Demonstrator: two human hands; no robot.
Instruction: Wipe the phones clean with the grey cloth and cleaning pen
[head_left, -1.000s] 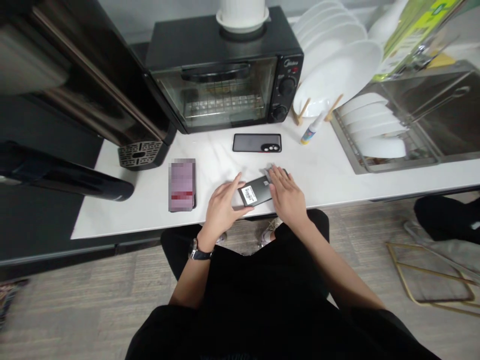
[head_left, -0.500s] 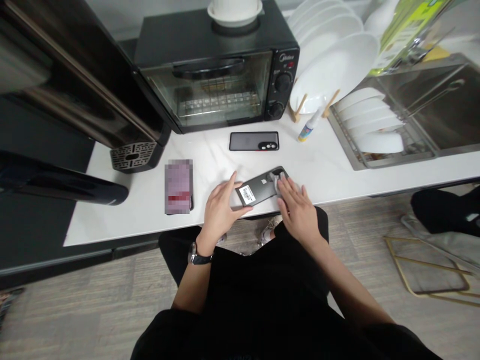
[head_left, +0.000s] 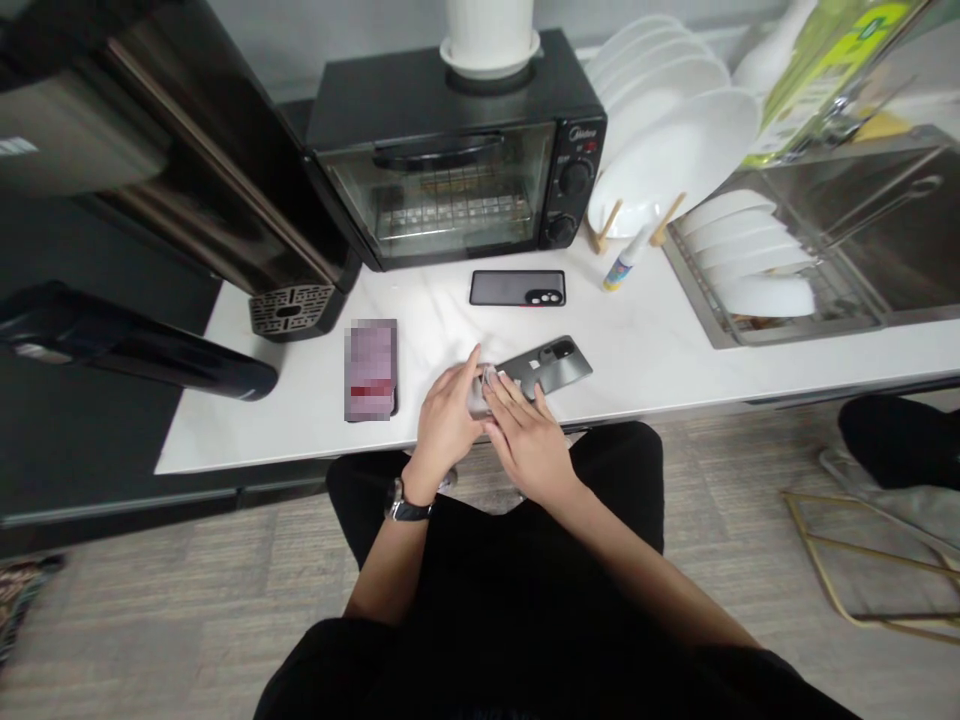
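Observation:
A dark grey smartphone [head_left: 553,368] lies back side up near the counter's front edge, its camera block towards the right. My left hand [head_left: 447,415] grips the phone's left end, thumb at the near edge and fingers at the far edge. My right hand [head_left: 534,442] lies across the left part of the phone's back, pressing a crumpled white tissue [head_left: 489,376] under its fingertips. The white label there is hidden by the fingers. Behind the phone rests a clear phone case [head_left: 499,288] with a black rim. Left of my hands is another phone [head_left: 370,368] with a blurred-out screen.
A black toaster oven [head_left: 457,190] stands at the back. A small white-tipped bottle [head_left: 621,270] is near the white plates [head_left: 675,150]. At right is a sink [head_left: 862,300] with dishes; at left, a dark dispenser [head_left: 296,310] and a black cylinder [head_left: 240,375].
My right hand has slid the tissue leftward along the phone, from the camera block to the label end. My left hand still holds that end. The view has shifted slightly.

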